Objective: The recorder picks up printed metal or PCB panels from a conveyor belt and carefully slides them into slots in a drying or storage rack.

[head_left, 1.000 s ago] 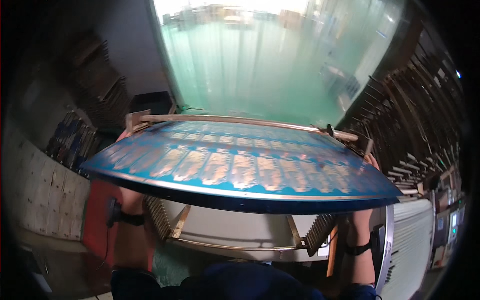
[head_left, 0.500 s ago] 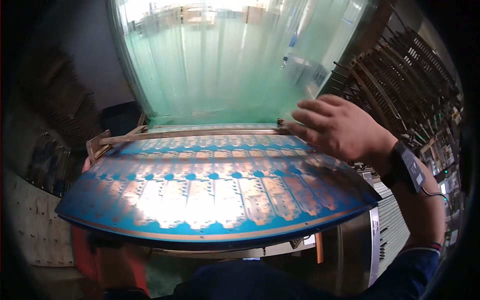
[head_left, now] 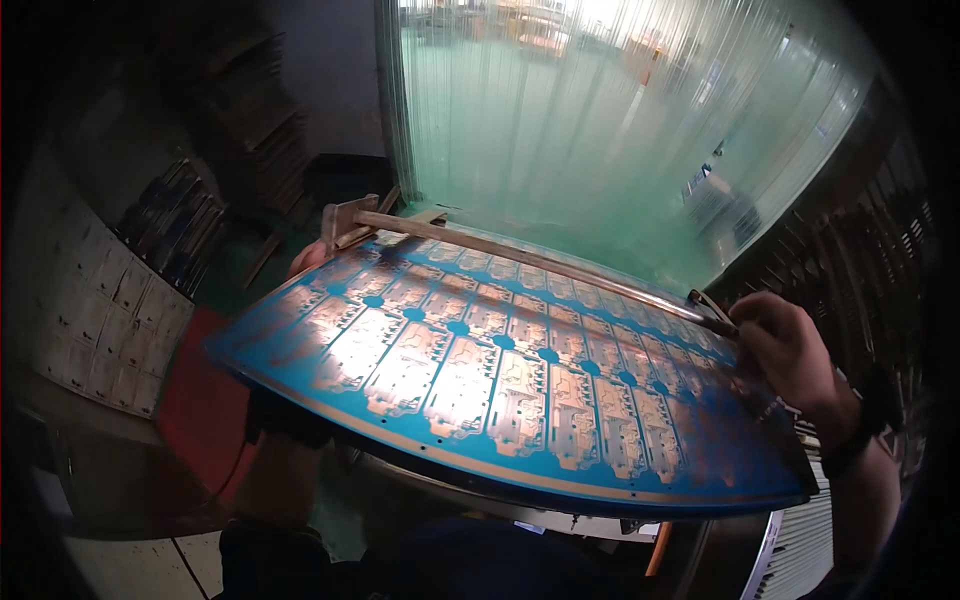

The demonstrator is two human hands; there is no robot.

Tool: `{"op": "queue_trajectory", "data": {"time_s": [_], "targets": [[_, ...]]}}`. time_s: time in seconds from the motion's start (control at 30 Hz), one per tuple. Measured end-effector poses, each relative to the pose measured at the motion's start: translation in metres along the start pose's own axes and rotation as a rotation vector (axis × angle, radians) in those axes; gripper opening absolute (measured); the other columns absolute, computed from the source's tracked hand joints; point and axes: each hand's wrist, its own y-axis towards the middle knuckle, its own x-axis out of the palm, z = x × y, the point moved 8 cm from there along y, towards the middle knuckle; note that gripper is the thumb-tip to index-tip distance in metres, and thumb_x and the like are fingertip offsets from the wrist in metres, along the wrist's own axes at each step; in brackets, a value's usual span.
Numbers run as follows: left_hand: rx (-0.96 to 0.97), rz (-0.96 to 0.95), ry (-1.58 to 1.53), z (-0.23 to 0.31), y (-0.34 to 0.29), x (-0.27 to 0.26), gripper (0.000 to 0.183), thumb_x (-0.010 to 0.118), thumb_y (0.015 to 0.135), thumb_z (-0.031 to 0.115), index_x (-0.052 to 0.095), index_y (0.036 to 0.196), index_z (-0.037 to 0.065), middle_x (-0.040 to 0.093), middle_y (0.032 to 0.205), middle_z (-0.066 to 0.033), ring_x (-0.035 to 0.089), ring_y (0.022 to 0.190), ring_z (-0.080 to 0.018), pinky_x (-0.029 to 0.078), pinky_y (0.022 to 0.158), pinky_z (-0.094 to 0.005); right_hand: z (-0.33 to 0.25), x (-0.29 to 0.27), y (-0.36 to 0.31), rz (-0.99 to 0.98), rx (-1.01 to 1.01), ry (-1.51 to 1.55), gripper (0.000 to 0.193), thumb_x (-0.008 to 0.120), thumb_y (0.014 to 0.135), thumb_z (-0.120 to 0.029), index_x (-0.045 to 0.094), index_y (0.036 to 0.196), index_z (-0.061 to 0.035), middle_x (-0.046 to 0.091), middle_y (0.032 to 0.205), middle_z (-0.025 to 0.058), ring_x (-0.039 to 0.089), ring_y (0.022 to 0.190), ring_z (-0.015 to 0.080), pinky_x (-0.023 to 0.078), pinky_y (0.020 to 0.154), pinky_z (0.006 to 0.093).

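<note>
A large blue and copper circuit board panel (head_left: 480, 385) is held up in front of me, tilted down to the right. Across its far side runs a narrow wooden bar (head_left: 540, 262), with a wooden end piece (head_left: 350, 218) at the left. My left hand (head_left: 308, 258) grips the panel's far left edge beside that end piece; most of the hand is hidden, and its forearm passes under the panel. At the bar's right end, my right hand (head_left: 785, 345) is closed with bent fingers around the bar's tip, close over the panel's right side.
A translucent strip curtain (head_left: 560, 140) hangs beyond the panel. Racks (head_left: 850, 270) stand in shadow at the right. On the left are a pale cabinet with small compartments (head_left: 100, 310), a stack of dark panels (head_left: 180, 225) and a red surface (head_left: 205, 410).
My view has turned left, so the panel appears shifted right and tilted. The right hand, loose-fingered above the bar's end before, has come down and closed on it.
</note>
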Motion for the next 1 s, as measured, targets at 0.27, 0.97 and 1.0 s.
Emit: {"op": "queue_trajectory", "data": {"time_s": [0.27,0.97,1.0], "targets": [[0.035,0.028,-0.024,0.011,0.007,0.006,0.040,0.063,0.095,0.017,0.052,0.129,0.002,0.057,0.119,-0.0101,0.057,0.109,-0.0194,0.049,0.095,-0.0350,-0.065,0.035,-0.038,0.064,-0.855,-1.378,0.020,0.073,0.074,-0.022,0.060,0.078,-0.0078,0.054,0.077,0.0055,0.054,0.074,0.0232,0.045,0.064,0.0368],[0.282,-0.017,0.329,0.053,-0.006,-0.002,0.073,0.076,0.074,0.020,0.045,0.138,0.002,0.056,0.127,-0.0113,0.053,0.119,-0.0304,0.041,0.101,-0.0433,-0.057,0.044,-0.030,0.057,-0.886,-1.373,0.024,0.060,0.075,-0.012,0.060,0.097,-0.0019,0.051,0.071,0.0136,0.053,0.065,0.0315,0.043,0.061,0.0428],[0.211,-0.076,0.302,0.047,-0.007,-0.001,0.075,0.075,0.074,0.019,0.043,0.139,0.001,0.056,0.127,-0.0116,0.052,0.119,-0.0314,0.039,0.103,-0.0442,-0.062,0.050,-0.029,0.049,-0.894,-1.372,0.024,0.060,0.075,-0.012,0.060,0.097,-0.0019,0.051,0.071,0.0136,0.053,0.065,0.0315,0.043,0.061,0.0428]]}}
